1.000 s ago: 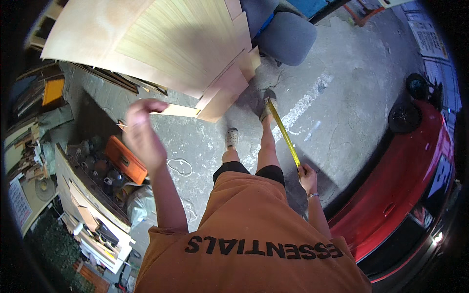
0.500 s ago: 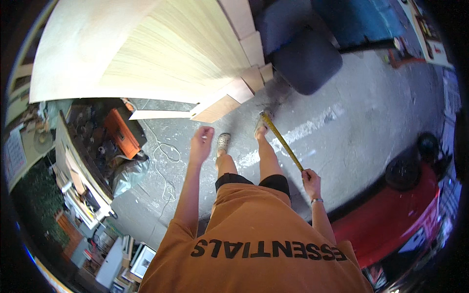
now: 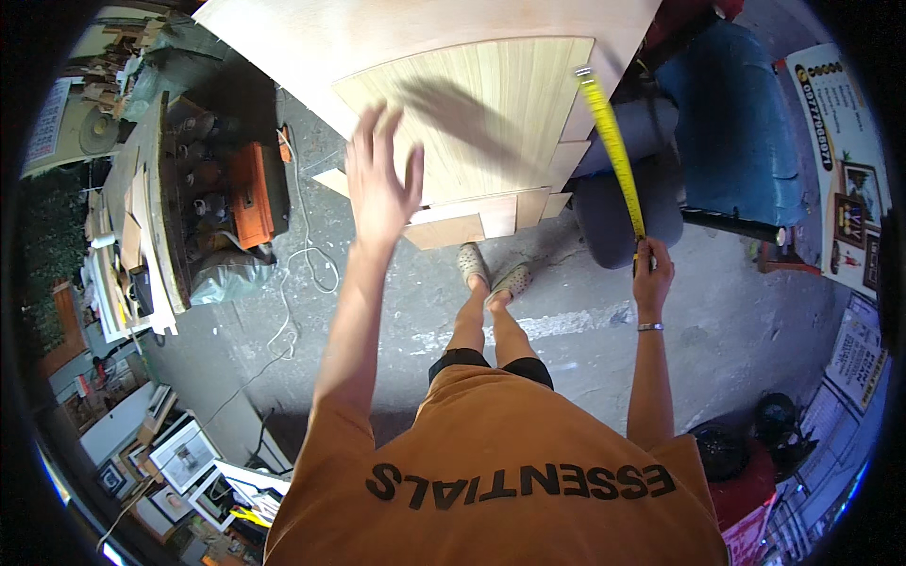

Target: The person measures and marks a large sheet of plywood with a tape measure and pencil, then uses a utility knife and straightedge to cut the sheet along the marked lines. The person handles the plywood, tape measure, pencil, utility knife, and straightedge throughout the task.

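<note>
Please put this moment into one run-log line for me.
Left hand: open, empty, raised over striped wood panel | Right hand: gripping extended yellow tape measure | Tape-panel contact: unclear | Nearby: grey chair

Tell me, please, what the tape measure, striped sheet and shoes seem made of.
Tape measure: probably glossy painted metal, its strip extending stiffly. Striped sheet: likely matte wood, showing pale grain. Shoes: perhaps dull plastic or foam, moulded with holes.
</note>
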{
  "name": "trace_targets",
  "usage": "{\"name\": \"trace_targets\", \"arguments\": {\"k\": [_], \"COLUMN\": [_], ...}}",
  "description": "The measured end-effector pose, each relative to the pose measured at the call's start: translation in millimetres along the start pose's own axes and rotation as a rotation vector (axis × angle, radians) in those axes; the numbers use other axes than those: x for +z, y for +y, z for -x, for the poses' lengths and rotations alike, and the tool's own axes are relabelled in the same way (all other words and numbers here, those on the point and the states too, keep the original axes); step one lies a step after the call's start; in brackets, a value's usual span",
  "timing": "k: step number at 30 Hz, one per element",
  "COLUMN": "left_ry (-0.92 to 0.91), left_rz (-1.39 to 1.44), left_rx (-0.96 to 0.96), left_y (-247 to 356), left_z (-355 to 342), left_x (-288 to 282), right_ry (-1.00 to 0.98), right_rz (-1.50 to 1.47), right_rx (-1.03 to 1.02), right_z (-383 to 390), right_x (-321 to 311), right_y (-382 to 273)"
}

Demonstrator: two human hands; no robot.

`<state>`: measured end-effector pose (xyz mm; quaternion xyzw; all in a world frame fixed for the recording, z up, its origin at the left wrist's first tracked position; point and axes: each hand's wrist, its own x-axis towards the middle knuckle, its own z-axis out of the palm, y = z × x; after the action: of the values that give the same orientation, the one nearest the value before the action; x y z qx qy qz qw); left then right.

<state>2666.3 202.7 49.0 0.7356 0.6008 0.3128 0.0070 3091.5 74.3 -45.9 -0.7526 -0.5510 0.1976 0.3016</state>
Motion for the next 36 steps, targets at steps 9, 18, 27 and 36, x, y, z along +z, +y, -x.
{"name": "trace_targets", "arguments": {"k": [9, 18, 27, 36], "left_ry": [-0.058, -0.129, 0.01, 0.119], "left_rz": [-0.255, -0.197, -0.242, -0.262], "left_rx": [0.017, -0.067, -0.067, -0.086], "left_y": [-2.1, 29.6, 62.0, 67.1], "left_z": [-72.0, -2.7, 68.8, 86.4], "left_x": [-2.5, -37.0, -46.8, -41.7], "right_ry": [0.039, 0.241, 0.125, 0.152], "right_rz": [-0.218, -0.48, -0.355, -0.228], "right_rx": [0.409, 0.853, 0.755, 0.552], "right_z": [94.9, 191.9, 173.2, 92.4], "right_x": [3.0, 1.4, -12.1, -34.2], "right_y": [-0.4, 55.3, 94.4, 88.0]}}
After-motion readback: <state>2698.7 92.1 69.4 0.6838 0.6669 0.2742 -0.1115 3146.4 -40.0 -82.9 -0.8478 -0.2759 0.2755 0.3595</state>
